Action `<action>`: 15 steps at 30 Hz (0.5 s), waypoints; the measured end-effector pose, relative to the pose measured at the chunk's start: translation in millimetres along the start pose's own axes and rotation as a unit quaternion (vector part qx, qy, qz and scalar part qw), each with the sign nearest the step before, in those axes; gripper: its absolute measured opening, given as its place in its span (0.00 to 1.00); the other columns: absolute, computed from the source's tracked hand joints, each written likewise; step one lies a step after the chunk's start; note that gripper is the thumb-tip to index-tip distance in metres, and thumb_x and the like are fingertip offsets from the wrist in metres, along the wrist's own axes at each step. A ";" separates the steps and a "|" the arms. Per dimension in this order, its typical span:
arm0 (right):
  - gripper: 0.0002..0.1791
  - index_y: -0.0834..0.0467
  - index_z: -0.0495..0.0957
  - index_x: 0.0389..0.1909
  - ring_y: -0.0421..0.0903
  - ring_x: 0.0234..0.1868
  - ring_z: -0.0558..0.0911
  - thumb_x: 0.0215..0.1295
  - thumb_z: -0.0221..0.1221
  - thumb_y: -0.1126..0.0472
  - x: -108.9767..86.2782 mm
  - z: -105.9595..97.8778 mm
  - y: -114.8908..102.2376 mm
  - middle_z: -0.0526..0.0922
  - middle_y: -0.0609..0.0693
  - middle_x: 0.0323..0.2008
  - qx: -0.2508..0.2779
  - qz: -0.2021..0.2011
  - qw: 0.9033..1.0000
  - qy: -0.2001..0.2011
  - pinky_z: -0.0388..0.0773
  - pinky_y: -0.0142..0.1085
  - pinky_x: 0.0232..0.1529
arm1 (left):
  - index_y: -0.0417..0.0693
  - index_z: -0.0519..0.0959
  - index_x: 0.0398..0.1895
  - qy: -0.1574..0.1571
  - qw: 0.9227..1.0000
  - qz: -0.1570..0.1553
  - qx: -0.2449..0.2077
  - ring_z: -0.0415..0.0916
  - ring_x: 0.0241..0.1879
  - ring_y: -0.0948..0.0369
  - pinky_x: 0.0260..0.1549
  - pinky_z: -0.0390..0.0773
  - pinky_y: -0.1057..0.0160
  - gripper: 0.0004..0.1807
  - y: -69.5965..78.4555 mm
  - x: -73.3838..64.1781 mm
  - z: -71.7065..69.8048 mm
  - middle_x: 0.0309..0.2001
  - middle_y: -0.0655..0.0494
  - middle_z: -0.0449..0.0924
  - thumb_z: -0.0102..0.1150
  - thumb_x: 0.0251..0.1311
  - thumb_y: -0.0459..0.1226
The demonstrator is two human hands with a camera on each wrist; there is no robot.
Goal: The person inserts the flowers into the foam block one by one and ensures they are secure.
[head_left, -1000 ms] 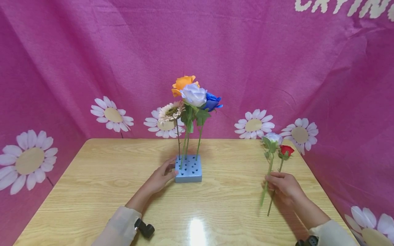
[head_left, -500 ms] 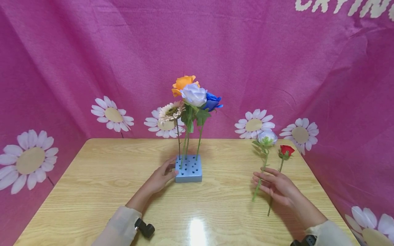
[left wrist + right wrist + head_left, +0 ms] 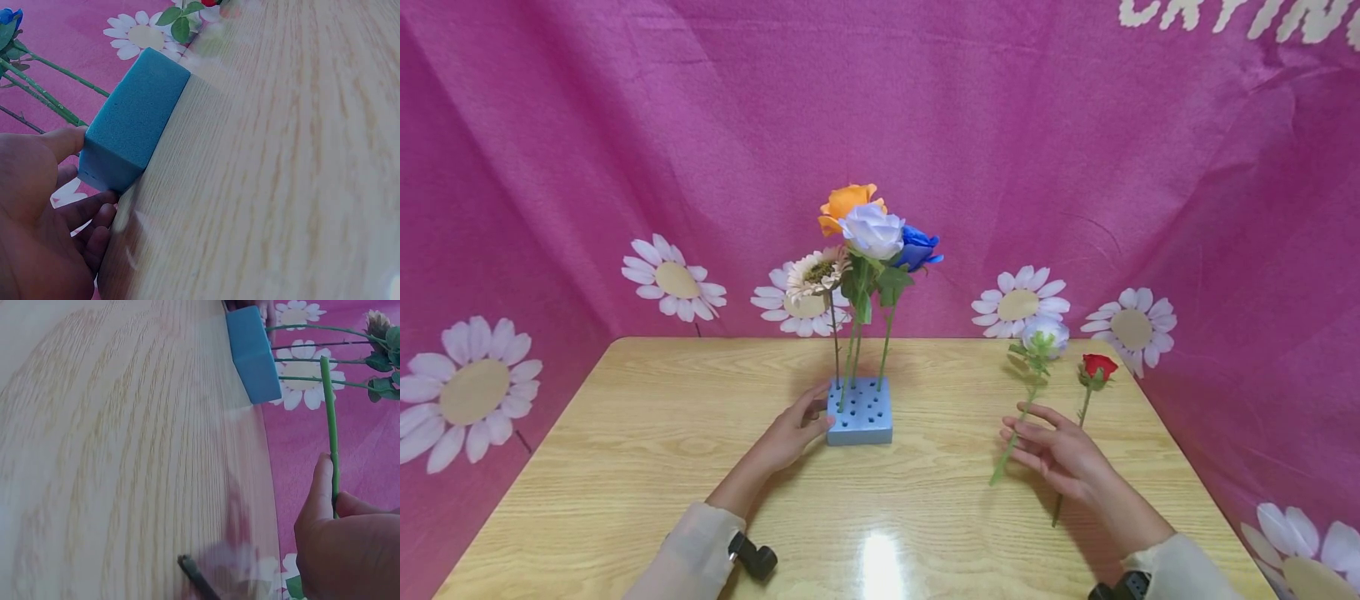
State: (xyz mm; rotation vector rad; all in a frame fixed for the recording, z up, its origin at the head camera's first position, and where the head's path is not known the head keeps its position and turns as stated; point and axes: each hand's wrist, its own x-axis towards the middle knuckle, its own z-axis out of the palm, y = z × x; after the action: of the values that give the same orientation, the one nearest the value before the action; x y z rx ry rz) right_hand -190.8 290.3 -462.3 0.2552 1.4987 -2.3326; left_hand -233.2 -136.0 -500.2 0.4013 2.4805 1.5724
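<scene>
My left hand (image 3: 790, 433) holds the left side of a blue foam block (image 3: 859, 435) pitted with holes. In the left wrist view the thumb lies at the upper edge of the block (image 3: 134, 112), other fingers low beside it. Upright in the block stand an orange rose (image 3: 848, 204), a pale lilac rose (image 3: 872, 232), a blue rose (image 3: 919, 248) and a cream gerbera (image 3: 815, 275). My right hand (image 3: 1060, 450) pinches the green stem (image 3: 330, 406) of a white rose (image 3: 1051, 335) between thumb and fingers, its bloom tilted away from me and the stem's lower end pointing left.
A red rose (image 3: 1099, 368) lies on the right of the wooden table (image 3: 940, 500), its dark stem passing under the right hand. Behind the table hangs a magenta cloth (image 3: 955, 150) printed with daisies. Black wrist cameras (image 3: 752, 557) sit at both cuffs.
My right hand has moved left with the white rose, away from the red rose, and the stem has tilted further, its lower end swinging left. The left hand and block stay put.
</scene>
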 end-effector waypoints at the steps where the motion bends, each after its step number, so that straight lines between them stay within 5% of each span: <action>1: 0.30 0.59 0.53 0.75 0.43 0.48 0.88 0.78 0.53 0.69 0.3 1.2 0.6 0.88 0.48 0.47 -0.001 -0.001 1.000 0.002 0.86 0.39 0.50 | 0.48 0.56 0.82 0.000 1.000 0.000 0.000 0.64 0.73 0.40 0.73 0.61 0.39 0.36 0.0 0.1 0.0 0.73 0.37 0.67 0.57 0.75 0.40; 15: 0.24 0.57 0.59 0.69 0.45 0.47 0.89 0.78 0.52 0.71 2.6 20.5 9.9 0.87 0.50 0.46 -0.044 -0.028 0.999 -0.003 0.87 0.40 0.49 | 0.51 0.56 0.82 0.003 1.000 -0.014 0.013 0.65 0.72 0.41 0.73 0.62 0.41 0.36 -2.1 1.7 0.8 0.73 0.38 0.68 0.57 0.76 0.42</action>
State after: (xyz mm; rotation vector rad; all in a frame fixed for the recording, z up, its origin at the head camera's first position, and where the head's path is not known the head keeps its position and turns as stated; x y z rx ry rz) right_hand -188.5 267.5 -462.9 0.1861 1.6211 -2.3014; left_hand -234.8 -135.6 -502.4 0.3646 2.5029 1.5337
